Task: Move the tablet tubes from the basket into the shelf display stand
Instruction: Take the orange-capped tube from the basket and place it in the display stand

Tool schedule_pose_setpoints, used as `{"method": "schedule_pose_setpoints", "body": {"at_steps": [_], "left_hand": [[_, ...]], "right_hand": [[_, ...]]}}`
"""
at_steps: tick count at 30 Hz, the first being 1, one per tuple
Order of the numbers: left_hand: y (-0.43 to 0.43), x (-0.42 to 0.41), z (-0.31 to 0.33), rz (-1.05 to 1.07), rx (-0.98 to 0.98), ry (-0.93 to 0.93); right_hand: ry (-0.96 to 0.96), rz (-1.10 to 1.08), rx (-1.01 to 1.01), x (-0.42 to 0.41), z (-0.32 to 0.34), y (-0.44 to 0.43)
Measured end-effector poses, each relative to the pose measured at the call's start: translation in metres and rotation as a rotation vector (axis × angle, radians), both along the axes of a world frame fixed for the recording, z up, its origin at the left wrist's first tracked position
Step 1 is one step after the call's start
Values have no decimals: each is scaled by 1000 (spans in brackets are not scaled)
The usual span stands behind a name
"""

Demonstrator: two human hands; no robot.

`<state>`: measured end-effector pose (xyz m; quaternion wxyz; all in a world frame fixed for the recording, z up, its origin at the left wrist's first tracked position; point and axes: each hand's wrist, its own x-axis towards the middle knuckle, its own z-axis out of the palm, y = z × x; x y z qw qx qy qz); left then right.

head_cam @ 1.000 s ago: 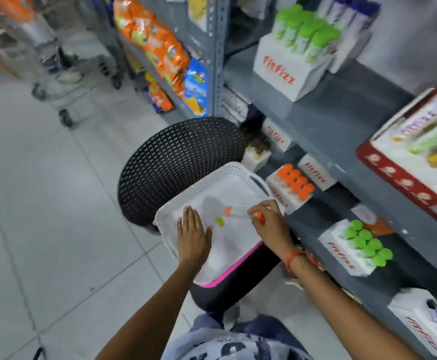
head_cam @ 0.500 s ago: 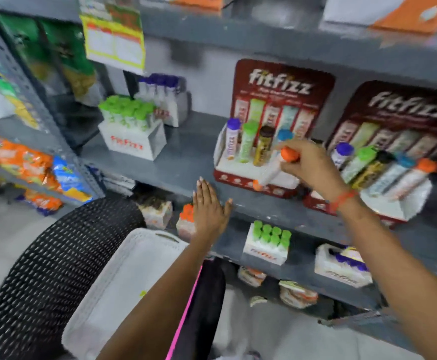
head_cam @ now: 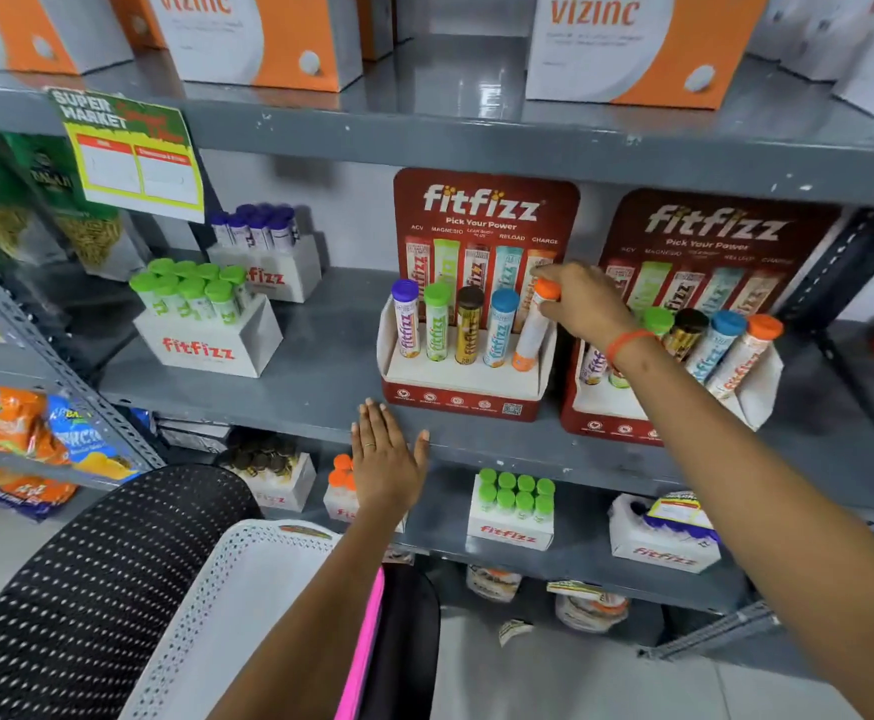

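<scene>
My right hand (head_cam: 583,304) grips the orange-capped tablet tube (head_cam: 532,332) by its top; the tube's foot rests in the rightmost slot of the red display stand (head_cam: 461,397) on the middle shelf. Purple, green, brown and blue capped tubes (head_cam: 453,324) stand in the other slots. My left hand (head_cam: 385,462) is flat and spread in front of the shelf's front edge, holding nothing. The white perforated basket (head_cam: 227,579) lies below on a black chair; its inside is mostly hidden by my left arm.
A second filled red stand (head_cam: 611,423) sits right of the first. White boxes of green-capped tubes (head_cam: 206,324) and purple-capped tubes (head_cam: 268,252) stand to the left. The lower shelf holds more boxes (head_cam: 510,511). The black mesh chair back (head_cam: 81,584) is at lower left.
My right hand lifted the orange-capped tube out of the basket up to the shelf and set it into the stand's right slot. My left hand left the basket and rose to the shelf edge.
</scene>
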<state>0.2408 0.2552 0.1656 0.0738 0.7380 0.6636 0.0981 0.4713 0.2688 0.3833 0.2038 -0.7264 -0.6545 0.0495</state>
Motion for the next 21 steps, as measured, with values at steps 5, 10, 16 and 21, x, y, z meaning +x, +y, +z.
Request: {"method": "schedule_pose_setpoints", "body": {"at_steps": [5, 10, 16, 21], "left_hand": [[-2, 0, 2, -1, -11, -3], [-3, 0, 6, 2, -26, 6], [-3, 1, 7, 4, -27, 16], [-4, 0, 7, 0, -23, 20]], "right_hand": [[-3, 50, -157, -3, -4, 5], [60, -24, -21, -4, -18, 2], [91, 7, -29, -4, -20, 0], [20, -87, 25, -3, -23, 5]]}}
